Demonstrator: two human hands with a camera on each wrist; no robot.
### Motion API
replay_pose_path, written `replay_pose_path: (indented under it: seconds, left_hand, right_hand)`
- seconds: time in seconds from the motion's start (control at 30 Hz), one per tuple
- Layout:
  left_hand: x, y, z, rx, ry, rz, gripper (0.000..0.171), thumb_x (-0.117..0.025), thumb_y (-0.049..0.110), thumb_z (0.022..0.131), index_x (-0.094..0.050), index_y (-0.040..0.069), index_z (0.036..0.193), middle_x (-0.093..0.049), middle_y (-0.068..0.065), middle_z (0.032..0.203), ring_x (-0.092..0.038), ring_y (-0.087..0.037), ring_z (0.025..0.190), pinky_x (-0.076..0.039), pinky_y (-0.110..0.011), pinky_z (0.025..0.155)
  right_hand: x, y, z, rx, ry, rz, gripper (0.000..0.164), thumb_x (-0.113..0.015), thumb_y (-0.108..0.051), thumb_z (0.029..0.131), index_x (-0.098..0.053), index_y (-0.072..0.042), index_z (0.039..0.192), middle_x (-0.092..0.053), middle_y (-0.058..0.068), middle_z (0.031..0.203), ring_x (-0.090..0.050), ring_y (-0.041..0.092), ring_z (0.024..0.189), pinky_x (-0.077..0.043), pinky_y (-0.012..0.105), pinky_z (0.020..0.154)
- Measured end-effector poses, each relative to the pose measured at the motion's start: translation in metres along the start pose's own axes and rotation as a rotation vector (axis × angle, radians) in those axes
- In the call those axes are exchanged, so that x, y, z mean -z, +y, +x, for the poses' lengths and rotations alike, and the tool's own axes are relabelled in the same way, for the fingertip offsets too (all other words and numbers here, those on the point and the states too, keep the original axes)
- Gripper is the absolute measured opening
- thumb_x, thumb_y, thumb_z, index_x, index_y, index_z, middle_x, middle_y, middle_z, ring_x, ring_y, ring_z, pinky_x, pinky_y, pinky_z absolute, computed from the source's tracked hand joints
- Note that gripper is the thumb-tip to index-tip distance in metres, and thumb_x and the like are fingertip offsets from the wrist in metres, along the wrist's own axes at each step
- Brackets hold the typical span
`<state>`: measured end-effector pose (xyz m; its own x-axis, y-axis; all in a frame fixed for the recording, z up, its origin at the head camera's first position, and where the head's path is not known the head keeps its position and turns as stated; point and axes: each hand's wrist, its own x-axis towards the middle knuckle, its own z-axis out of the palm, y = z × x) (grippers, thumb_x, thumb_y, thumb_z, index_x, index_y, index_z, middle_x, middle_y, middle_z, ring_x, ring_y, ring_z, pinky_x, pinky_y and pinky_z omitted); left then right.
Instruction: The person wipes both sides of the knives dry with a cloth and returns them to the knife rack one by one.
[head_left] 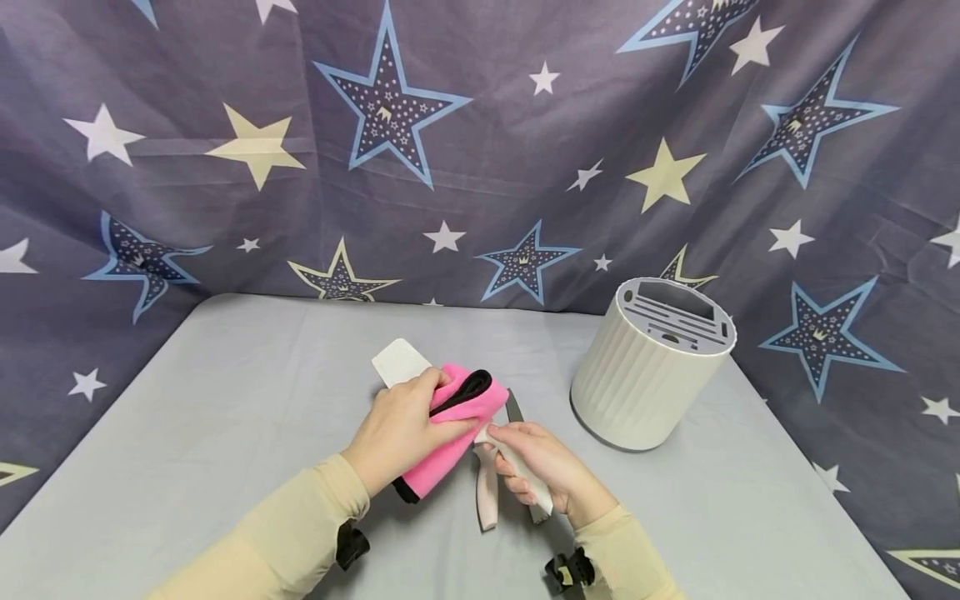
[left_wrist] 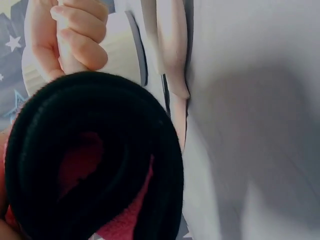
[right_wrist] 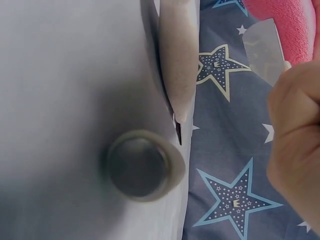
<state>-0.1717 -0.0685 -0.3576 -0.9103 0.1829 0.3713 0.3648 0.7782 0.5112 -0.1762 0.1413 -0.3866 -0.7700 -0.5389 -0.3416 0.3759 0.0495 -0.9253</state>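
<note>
My left hand (head_left: 397,425) grips a folded pink towel (head_left: 450,454) with black edging. In the left wrist view the rolled black edge (left_wrist: 165,135) fills the foreground. The right hand (head_left: 551,467) holds the white handle (head_left: 525,475) of a knife. Its pale blade (right_wrist: 265,50) runs against the towel in the right wrist view. A white, flat, square end (head_left: 400,362) sticks out beyond the left fingers; the towel hides the stretch between. Beneath the right hand, a knife with a pale pinkish handle (head_left: 487,492) and another with a dark blade (head_left: 513,407) lie on the table.
A white ribbed knife block (head_left: 645,375) with a grey slotted top stands right of the hands. The light grey table (head_left: 225,400) meets a dark star-patterned cloth (head_left: 480,150) at the back and sides. A handle's round end (right_wrist: 140,167) sits close to the right wrist camera.
</note>
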Motion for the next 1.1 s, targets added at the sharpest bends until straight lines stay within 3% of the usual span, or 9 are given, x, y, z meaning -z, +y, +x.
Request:
replay_pose_path:
  seconds: [0.43, 1.1]
  left_hand:
    - [0.007, -0.009, 0.004, -0.007, 0.019, -0.018, 0.048, -0.085, 0.041, 0.075, -0.06, 0.012, 0.105, -0.067, -0.003, 0.082, -0.055, -0.015, 0.065, -0.045, -0.03, 0.061]
    - [0.014, -0.022, 0.013, -0.038, 0.066, 0.051, 0.047, -0.084, 0.038, 0.076, -0.06, 0.009, 0.104, -0.065, -0.004, 0.08, -0.055, -0.018, 0.064, -0.046, -0.036, 0.06]
  right_hand:
    - [-0.001, -0.003, -0.005, 0.006, 0.0, -0.008, 0.028, -0.048, -0.032, 0.102, -0.05, -0.004, 0.101, -0.042, -0.008, 0.059, -0.033, 0.0, 0.037, -0.029, 0.016, 0.033]
    - [0.004, -0.003, -0.007, -0.013, 0.0, -0.049, 0.031, -0.049, -0.034, 0.102, -0.051, -0.004, 0.102, -0.041, -0.008, 0.059, -0.032, 0.0, 0.036, -0.028, 0.017, 0.033]
